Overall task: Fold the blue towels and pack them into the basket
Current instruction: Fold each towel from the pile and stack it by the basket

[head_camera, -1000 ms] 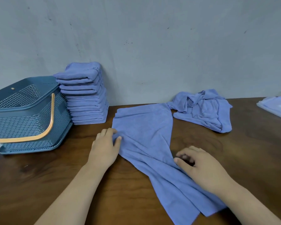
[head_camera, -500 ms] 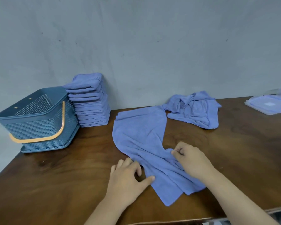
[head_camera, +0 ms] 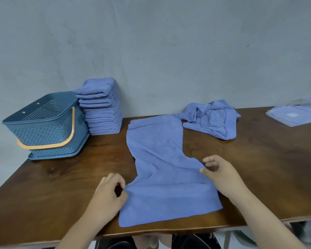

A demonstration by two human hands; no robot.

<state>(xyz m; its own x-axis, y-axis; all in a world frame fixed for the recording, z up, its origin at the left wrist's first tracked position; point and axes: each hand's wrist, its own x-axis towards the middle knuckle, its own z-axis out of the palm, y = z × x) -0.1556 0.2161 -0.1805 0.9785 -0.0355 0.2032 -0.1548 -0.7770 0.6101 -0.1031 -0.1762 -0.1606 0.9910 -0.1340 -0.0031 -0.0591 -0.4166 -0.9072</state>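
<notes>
Towel (head_camera: pixel 156 159) lay lengthwise on the tabletop (head_camera: pixel 258 168), waisted mid-length, the left hand (head_camera: pixel 109 193) pinching its left edge and the right hand (head_camera: pixel 221 173) pinching its right. Pulling both edges outward evenly would probably flatten it for a square fold; the basket (head_camera: pixel 43 133) stood far left

Layout: basket (head_camera: pixel 43 126) mid-left of frame, on surface (head_camera: pixel 61 186) at its far-left corner. Folded towel stack (head_camera: pixel 101 112) just R of basket, at the back by the wall. Spread towel (head_camera: pixel 162 169) ctr frame, runs from far edge of surface to near edge. Crumpled towel (head_camera: pixel 210 119) up-right of it, touching its far-R corner. Flat packet (head_camera: pixel 293 115) at R edge of frame, well apart from the rest. Left grip (head_camera: pixel 109 191) on spread towel's L edge, lower ctr; right grip (head_camera: pixel 221 173) on its R edge, slightly higher in frame.
</notes>
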